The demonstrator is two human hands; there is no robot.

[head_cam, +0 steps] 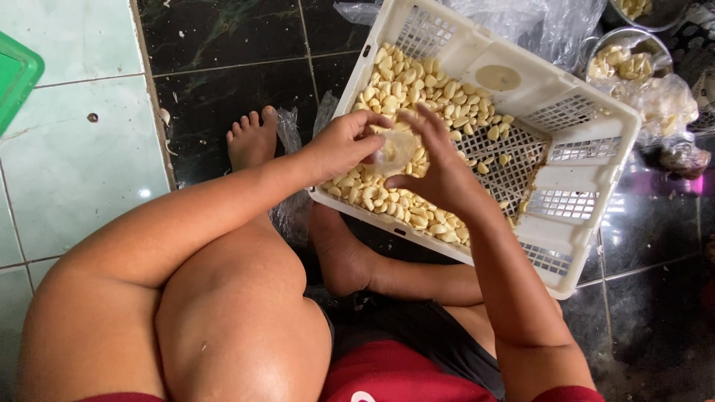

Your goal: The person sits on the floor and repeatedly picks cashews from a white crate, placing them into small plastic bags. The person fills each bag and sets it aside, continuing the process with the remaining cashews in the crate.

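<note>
Over the white crate (588,149), left hand (344,145) and right hand (439,173) together pinch a small clear bag (395,151). Peeled garlic cloves (406,97) fill the crate's near-left half; bag looks near empty, most cloves unbagged.

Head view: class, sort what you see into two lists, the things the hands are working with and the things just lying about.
In use:
left hand
right hand
small clear piece held between both hands
garlic cloves
white crate

Lying about:
green tray
metal bowls
plastic bags
</note>
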